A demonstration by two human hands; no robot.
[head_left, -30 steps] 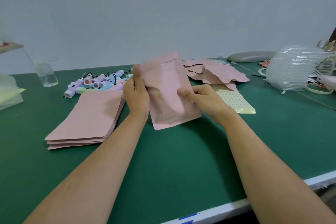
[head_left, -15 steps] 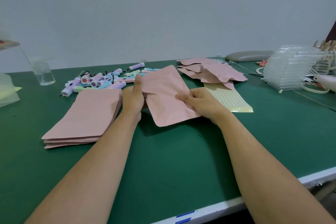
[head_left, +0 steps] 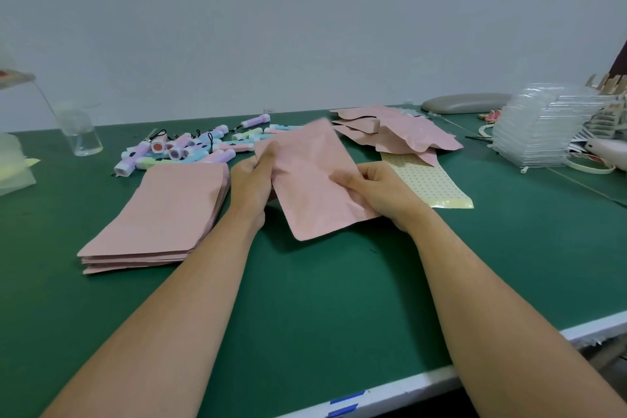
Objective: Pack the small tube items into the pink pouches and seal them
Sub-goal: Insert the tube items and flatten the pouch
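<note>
Your left grip (head_left: 252, 180) pinches the left edge of a flat, matte pink pouch (head_left: 312, 187), with the thumb lying along that edge. Your right grip (head_left: 376, 190) holds the pouch's right edge, fingers curled over it. The pouch hangs tilted between the two, its near corner low over the green table (head_left: 305, 299); whether it touches the table I cannot tell. Its far end is blurred.

Just left of your left grip lies a stack of flat pink pouches (head_left: 163, 210), touching or almost touching your wrist. Beyond that stack, ahead and left of your left grip, is the heap of small pastel tubes (head_left: 190, 149), purple, blue, green and pink, some with black loops. Ahead and right of your right grip lies a loose heap of puffed pink pouches (head_left: 400, 136). Just right of your right grip is a pale yellow dotted sheet (head_left: 434, 183). Well to the left of your left grip stands a clear glass beaker (head_left: 79, 132).
</note>
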